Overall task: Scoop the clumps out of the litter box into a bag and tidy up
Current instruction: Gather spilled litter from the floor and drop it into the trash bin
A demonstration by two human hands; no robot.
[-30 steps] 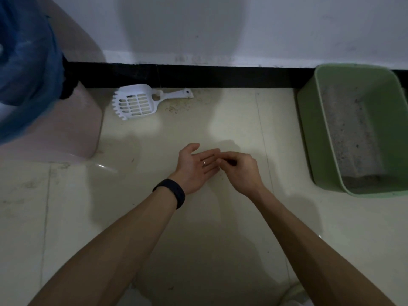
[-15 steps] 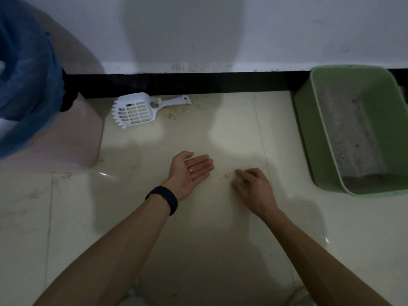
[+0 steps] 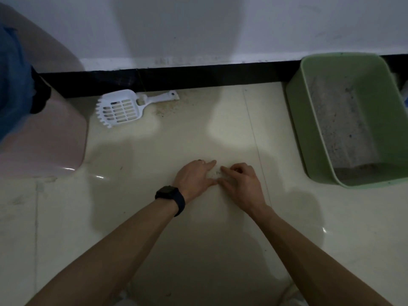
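So both hands are down on the cream tiled floor (image 3: 198, 250), pretty much in the middle of the shot. The left hand (image 3: 194, 180) is palm down and flat, fingers mostly straight, forefinger reaching out to the right and resting on the tile, not holding anything. There's a ring (image 3: 199, 160) on one finger and a black wristband (image 3: 170, 195) on that wrist. The right hand (image 3: 240, 184) sits just beside it, thumb tips nearly touching, knuckles bent and fingers tucked under with the forefinger poking toward the left hand. Honestly can't tell if it has anything pinched under there. Between the two hands is a tiny scatter of loose litter grains (image 3: 218, 173).

The green rectangular plastic litter box (image 3: 309, 138) is off to the right against the black skirting board (image 3: 198, 77), well apart from the hands, with grey litter (image 3: 340, 122) spread over its bottom. The white slotted plastic litter scoop (image 3: 120, 109) lies flat on the floor up by the skirting, left of centre, handle pointing right, and there's a patch of spilled grit (image 3: 167, 107) just by the handle. Far left is a pale pink plastic bin (image 3: 55, 140) with a blue plastic bag (image 3: 13, 96) hanging over it. Lighting is pretty dim, so small stuff is hard to make out.
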